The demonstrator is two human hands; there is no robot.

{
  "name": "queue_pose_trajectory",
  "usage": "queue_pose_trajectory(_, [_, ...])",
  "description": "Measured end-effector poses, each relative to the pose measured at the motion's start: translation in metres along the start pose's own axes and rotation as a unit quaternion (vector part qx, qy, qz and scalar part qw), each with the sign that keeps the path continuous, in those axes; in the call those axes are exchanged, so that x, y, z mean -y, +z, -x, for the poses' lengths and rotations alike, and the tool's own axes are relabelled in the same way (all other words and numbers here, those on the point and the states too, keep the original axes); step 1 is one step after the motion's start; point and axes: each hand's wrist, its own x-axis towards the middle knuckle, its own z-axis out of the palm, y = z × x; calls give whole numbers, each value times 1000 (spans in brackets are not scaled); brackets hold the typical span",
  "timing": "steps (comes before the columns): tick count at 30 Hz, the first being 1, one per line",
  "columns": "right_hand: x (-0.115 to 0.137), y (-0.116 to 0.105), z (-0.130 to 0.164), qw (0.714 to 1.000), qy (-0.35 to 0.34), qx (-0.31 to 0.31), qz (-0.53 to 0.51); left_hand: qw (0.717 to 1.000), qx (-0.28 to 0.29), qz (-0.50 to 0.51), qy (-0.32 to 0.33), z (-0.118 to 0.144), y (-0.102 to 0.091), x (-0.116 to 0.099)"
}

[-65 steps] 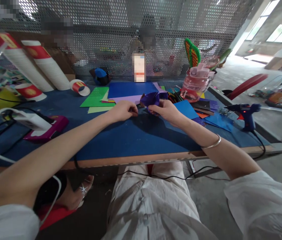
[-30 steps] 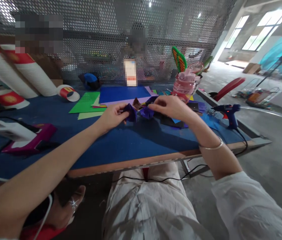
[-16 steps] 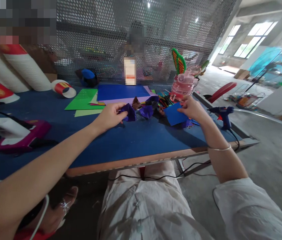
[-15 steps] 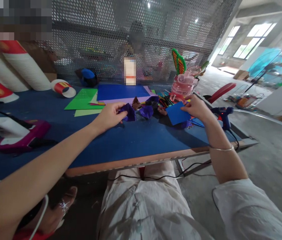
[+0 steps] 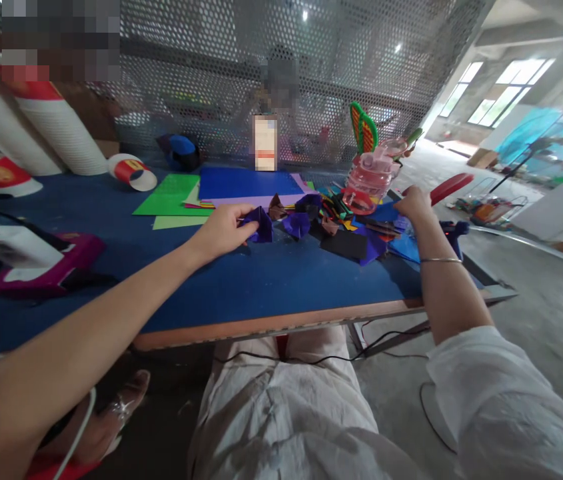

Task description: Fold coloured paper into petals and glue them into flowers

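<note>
From the head camera, the left hand [image 5: 221,230] pinches a folded purple paper piece [image 5: 260,225] low over the blue worktop [image 5: 241,280]; its grip is closed on that fold. Just right of that piece sits a second purple fold [image 5: 295,224], and beyond it a black sheet [image 5: 344,244]. The right hand [image 5: 414,202] reaches further right, beside the pink water bottle [image 5: 374,180], fingers curled (whether its grip holds anything I cannot tell). A blue glue gun [image 5: 454,233] lies just behind that wrist. Risk, as I judge it: the right forearm could knock the bottle or snag the gun while moving over the scattered paper.
</note>
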Motion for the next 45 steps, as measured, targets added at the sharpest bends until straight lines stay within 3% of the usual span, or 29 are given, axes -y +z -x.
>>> queue_pose_trajectory(3, [7,4,5,993,95,26,61,1000,-3,6,2,0,-1,0])
queue_pose_trajectory(5, [12,-5,12,990,116,35,78,1000,-7,15,6,0,-1,0])
queue_pose_trajectory(9, [28,-38,29,989,123,-34,68,1000,-8,26,1,-1,0,3])
queue_pose_trajectory(11, [44,-52,39,991,80,-97,46,1000,-9,28,-1,-2,0,3])
queue_pose_trajectory(13, [65,-57,48,994,22,-108,19,999,-13,34,1,-2,0,3])
queue_pose_trajectory(16, [104,-45,62,983,-144,-84,-79,999,-17,42,-1,-3,-2,3])
queue_pose_trajectory(18, [132,-29,72,966,-218,-50,-126,999,-19,43,-8,-4,-3,3])
queue_pose_trajectory(24, [191,7,91,928,-273,63,-245,999,-9,40,-23,-5,-7,5])
queue_pose_trajectory(27, [194,16,93,922,-276,81,-259,998,-10,47,-34,-6,-7,7])
queue_pose_trajectory(33, [174,40,92,908,-352,32,-226,995,-6,81,-60,-7,-6,7])
queue_pose_trajectory(38, [162,50,86,928,-327,25,-174,992,-9,86,-87,-7,-5,5])
queue_pose_trajectory(45, [161,43,90,943,-300,55,-130,993,-13,93,-76,-5,-3,6])
